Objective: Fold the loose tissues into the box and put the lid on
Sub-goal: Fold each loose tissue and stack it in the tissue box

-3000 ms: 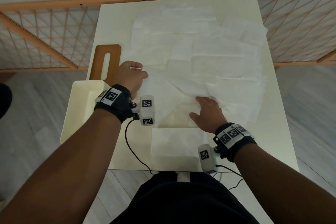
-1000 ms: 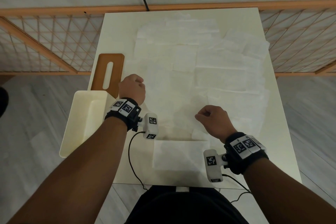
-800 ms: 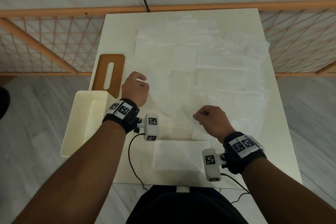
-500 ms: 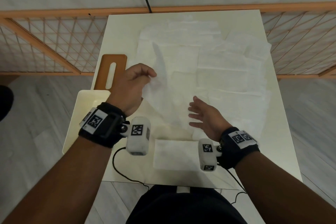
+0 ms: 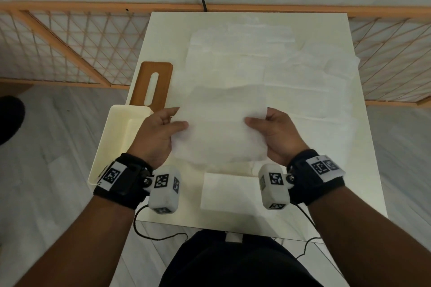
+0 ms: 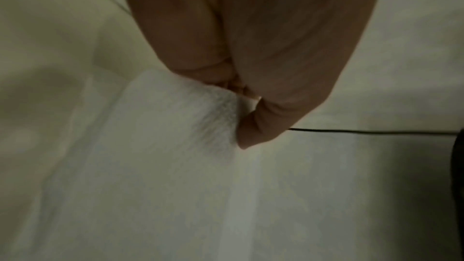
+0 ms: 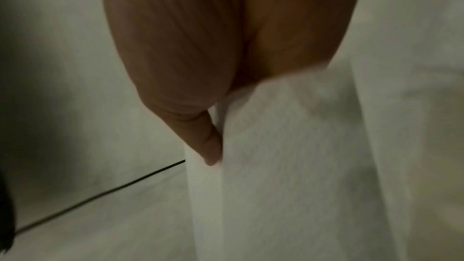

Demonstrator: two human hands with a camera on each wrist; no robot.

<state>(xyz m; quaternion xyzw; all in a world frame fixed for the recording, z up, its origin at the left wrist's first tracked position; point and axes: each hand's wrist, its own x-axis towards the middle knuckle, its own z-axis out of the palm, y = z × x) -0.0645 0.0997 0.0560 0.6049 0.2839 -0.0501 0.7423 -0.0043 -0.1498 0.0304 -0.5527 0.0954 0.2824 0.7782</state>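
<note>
Here, tissue edges between left hand, right hand.

Head camera looks steeply down over the table; both wrist cameras look close along the hands — all share the held tissue.

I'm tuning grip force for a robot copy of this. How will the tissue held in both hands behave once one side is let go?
The tissue will probably flop: even with the left hand and right hand pinching opposite edges, its top edge looks wavy. It seems very light and thin, so a gentle pinch should hold it. A hard tug might tear it.
</note>
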